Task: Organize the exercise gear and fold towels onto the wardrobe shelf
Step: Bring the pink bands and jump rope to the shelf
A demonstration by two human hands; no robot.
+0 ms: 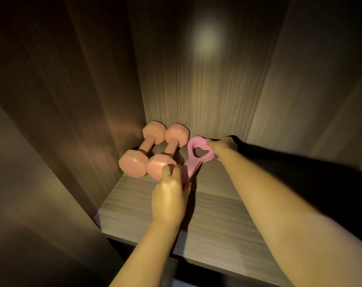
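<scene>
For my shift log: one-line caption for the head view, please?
Left hand and right hand hold a pink resistance band beside two dumbbells on the wardrobe shelf.

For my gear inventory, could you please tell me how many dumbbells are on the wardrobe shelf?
2. The left dumbbell lies by the wardrobe's left wall; the right dumbbell lies alongside it, next to the pink resistance band. The shadowed right side could hide more.

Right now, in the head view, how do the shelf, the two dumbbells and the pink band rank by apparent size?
1. Shelf, clearly largest.
2. Left dumbbell and right dumbbell: they look alike, so unranked.
3. Pink band, smallest; the left hand and right hand hide parts.
</scene>
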